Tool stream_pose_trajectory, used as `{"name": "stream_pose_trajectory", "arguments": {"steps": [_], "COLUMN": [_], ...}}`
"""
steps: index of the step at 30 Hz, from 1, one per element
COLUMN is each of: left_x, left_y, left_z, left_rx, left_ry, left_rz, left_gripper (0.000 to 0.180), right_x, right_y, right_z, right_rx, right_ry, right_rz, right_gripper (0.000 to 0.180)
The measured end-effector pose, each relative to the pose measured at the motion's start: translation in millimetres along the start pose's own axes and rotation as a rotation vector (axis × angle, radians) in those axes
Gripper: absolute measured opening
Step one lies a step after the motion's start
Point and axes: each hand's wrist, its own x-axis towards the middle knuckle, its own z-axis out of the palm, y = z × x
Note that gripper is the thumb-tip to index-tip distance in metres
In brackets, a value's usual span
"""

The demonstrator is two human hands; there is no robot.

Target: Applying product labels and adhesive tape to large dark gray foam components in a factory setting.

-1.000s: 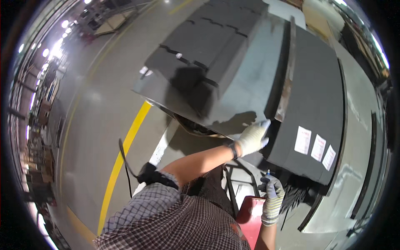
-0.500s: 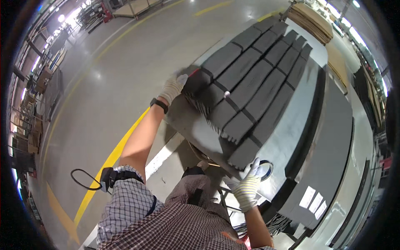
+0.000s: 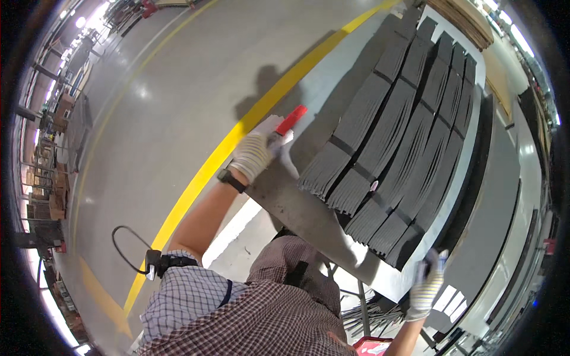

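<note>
Far left of the frame is just grey floor (image 3: 148, 118) with a yellow line (image 3: 237, 142) running diagonally from lower left up to the top middle.

Left hand (image 3: 254, 155), in a knit glove, sits left of centre. It's curled around the near-left edge of a big grey sheet (image 3: 297, 207), and something red (image 3: 291, 120) pokes out past the fingers toward the upper right. Can't tell if the hand is gripping that red piece or it's just lying there; the glove hides it.

On the sheet, from centre out to the upper right, is a fanned stack of dark strips (image 3: 392, 142). Their long axis runs from lower middle to upper right, and so does the sheet's.

Right hand (image 3: 426, 285), also gloved, is at lower right, closed on the sheet's opposite corner, with the thumb on top.

So the sheet spans between both hands, and the strips lie up and right of the left hand and up and left of the right one. The right hand looks nearer to the strips' closest ends.

Beyond that, at the right edge, a bigger grey panel (image 3: 504, 196) with white labels (image 3: 448, 299).
</note>
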Motion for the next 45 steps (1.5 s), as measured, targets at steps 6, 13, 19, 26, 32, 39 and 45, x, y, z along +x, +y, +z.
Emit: {"name": "stream_pose_trajectory", "arguments": {"steps": [6,13,19,26,32,39,45], "left_x": [-7,-22,-56,-133,-235,-273,-252], "left_y": [9,-47,1,242,390,497,515], "left_z": [-20,38,15,-3,122,204,284], "left_rx": [0.092,0.403,0.274,-0.033,0.057,-0.281,0.099], "left_ry": [-0.089,0.051,0.082,0.0,-0.37,-0.508,-0.316], "left_rz": [-0.211,-0.412,-0.18,0.257,1.029,1.008,0.999], "left_gripper": [0.049,0.038,0.025,0.008,0.008,0.015,0.102], "right_x": [76,62,-8,-144,-268,-374,-404], "right_y": [-100,-92,-56,10,98,189,234], "right_z": [14,5,-24,-53,-97,-72,-8], "right_rx": [-0.07,-0.116,-0.056,0.293,0.14,0.263,0.999], "right_ry": [-0.004,0.229,0.257,0.406,0.231,-0.064,0.4], "right_rz": [-0.303,-0.466,-0.401,-0.362,-0.069,0.26,0.825], "right_gripper": [0.054,0.064,0.055,0.065,0.061,0.038,0.013]}}
